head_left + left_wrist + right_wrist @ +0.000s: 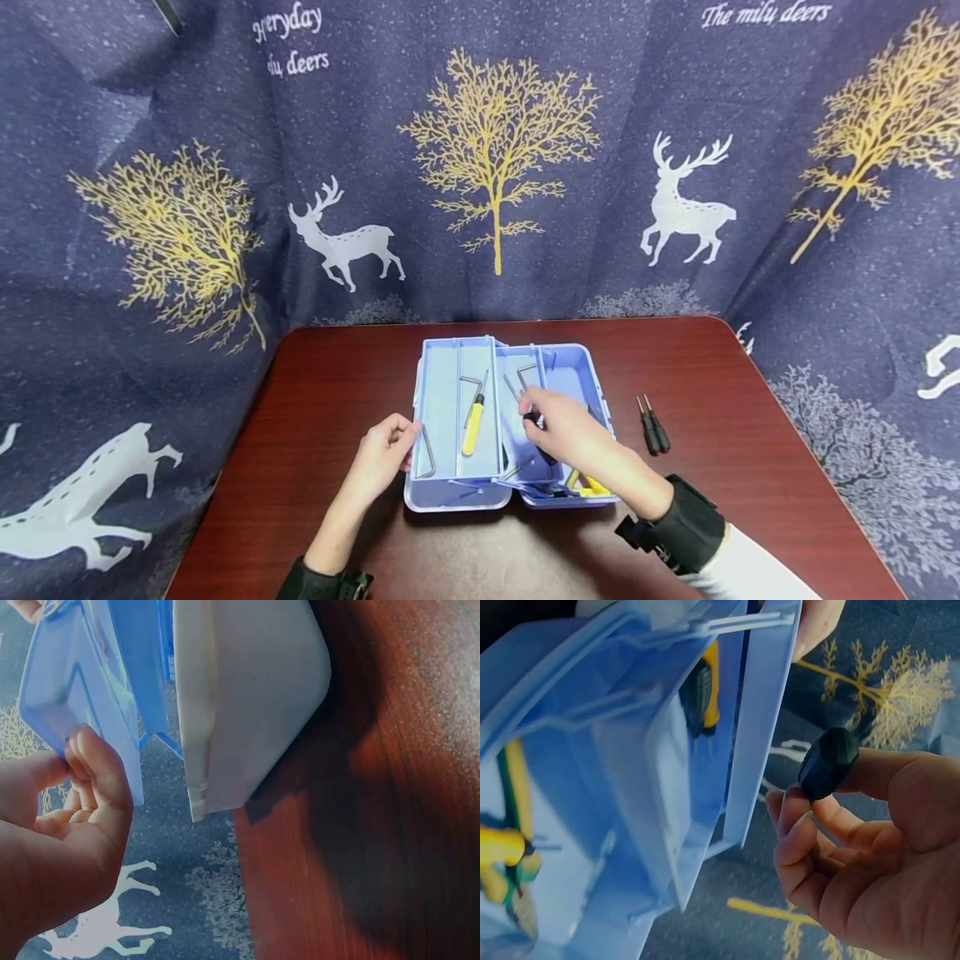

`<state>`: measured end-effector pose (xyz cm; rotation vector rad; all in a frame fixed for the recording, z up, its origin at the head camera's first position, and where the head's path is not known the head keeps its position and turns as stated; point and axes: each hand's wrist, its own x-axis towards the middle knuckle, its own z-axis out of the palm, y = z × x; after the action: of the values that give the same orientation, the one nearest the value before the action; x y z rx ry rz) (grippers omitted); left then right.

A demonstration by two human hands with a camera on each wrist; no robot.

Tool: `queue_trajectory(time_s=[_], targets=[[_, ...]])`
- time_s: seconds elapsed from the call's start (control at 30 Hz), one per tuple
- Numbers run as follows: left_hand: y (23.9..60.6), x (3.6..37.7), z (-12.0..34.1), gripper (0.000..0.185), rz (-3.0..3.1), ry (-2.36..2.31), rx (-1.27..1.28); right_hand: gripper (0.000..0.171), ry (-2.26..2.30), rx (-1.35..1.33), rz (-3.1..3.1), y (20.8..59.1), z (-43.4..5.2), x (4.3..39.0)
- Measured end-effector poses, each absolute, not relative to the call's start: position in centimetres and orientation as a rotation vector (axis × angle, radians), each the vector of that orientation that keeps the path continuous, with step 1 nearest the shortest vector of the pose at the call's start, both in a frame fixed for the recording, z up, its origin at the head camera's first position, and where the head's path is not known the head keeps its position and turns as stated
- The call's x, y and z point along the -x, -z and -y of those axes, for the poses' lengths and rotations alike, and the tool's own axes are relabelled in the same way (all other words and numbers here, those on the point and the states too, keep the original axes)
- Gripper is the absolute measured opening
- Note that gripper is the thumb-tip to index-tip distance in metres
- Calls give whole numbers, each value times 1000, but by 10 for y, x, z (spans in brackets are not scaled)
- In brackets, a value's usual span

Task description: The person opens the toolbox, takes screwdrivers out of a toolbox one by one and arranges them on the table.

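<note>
**Over the open toolbox: a black-handled tool pinched in the right hand**

At the centre of the counter [315,400] a light blue plastic toolbox [450,492] stands folded open. A small black-handled tool [828,762] is pinched between thumb and fingertips of the right hand [573,433], just above the tray at 3 o'clock. Judged light, stiff and smooth; the stubby handle is the natural hold, though it could roll in the fingers. The left hand [386,454] is curled on the tray edge at 9 o'clock, fingertips on thin plastic that probably flexes.

Left tray: a yellow-handled screwdriver [472,421] and bent hex keys [427,454]. Lower compartment: yellow-and-green tools [585,485], partly hidden. Two dark screwdriver bits [652,425] lie on the counter at 3 o'clock, apart from the box.
</note>
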<state>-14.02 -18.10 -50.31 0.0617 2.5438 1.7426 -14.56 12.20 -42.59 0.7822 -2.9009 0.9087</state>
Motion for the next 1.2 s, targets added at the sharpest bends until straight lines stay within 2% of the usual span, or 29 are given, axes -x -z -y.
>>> queue_trajectory(time_s=[0.77,1.2], targets=[[503,141,182,21,-2551,-1732,-77,12,-867,-286,2961,437,-216,137],[504,143,184,20,-2561,-1723,-77,9,-843,-112,2968,473,-282,141]])
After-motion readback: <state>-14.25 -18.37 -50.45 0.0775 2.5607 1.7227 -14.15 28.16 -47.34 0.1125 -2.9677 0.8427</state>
